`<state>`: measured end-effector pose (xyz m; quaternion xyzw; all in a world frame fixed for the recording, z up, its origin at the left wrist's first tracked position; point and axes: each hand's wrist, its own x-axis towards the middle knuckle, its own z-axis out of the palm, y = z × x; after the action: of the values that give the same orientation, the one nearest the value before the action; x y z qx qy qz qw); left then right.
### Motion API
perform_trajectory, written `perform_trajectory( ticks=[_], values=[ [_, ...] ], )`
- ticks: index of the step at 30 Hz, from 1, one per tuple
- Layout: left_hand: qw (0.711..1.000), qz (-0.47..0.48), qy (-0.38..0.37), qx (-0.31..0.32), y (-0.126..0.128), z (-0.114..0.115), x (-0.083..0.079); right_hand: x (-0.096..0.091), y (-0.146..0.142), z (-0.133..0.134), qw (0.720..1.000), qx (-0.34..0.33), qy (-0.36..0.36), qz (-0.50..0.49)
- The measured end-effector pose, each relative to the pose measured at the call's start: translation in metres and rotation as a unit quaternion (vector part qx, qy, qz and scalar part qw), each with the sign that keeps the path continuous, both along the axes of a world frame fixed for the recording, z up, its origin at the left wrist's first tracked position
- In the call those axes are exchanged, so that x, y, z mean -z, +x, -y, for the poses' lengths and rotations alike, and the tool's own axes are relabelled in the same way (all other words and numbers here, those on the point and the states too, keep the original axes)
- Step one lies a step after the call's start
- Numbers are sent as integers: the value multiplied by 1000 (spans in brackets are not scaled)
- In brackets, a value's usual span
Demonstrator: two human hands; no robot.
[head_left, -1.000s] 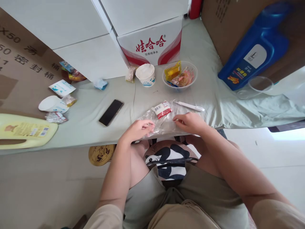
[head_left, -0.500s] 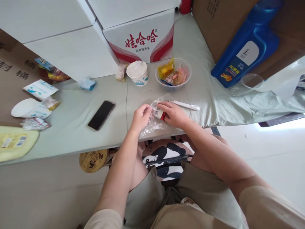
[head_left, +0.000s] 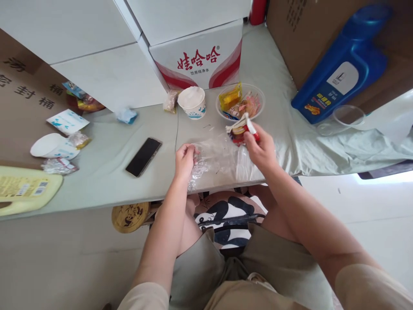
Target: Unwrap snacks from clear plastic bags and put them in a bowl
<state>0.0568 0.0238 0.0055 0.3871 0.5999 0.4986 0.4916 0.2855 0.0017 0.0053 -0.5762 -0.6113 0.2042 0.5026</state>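
Red packet (head_left: 241,131) now off clear plastic (head_left: 214,156), near bowl (head_left: 262,104).

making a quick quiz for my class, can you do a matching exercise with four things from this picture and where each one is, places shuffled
Things
1. small red-and-white plastic packet
2. crinkled clear plastic film
3. flat black rectangular phone
4. tall blue plastic bottle

Places
A. in front of a brown cardboard box
B. held in the right hand
C. lying on the pale green cloth, to the left of both hands
D. pinched by the left hand

Right pairs: 1-B, 2-D, 3-C, 4-A
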Motion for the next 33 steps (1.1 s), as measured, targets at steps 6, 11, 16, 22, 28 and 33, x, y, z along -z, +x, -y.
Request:
perform_trajectory(
  ticks=[6,11,16,22,28,33],
  values=[
    [1000,7,-12,20,0,-1,0,4,15,-39,996,82,-7,-18],
    [999,-10,-4,46,-4,-2,3,1,20,-5,993,105,-24,52],
    [995,-37,-14,91,-6,-4,7,2,13,17,989,-54,1,134],
    [991,-118,61,-19,-35,-30,19,14,-4,22,918,-287,-76,263],
    [953,-219,191,-88,-65,-22,8,13,-4,33,909,-271,-94,303],
    [860,-402,189,251,-51,28,-2,12,-2,37,904,-270,-95,319]
  ],
)
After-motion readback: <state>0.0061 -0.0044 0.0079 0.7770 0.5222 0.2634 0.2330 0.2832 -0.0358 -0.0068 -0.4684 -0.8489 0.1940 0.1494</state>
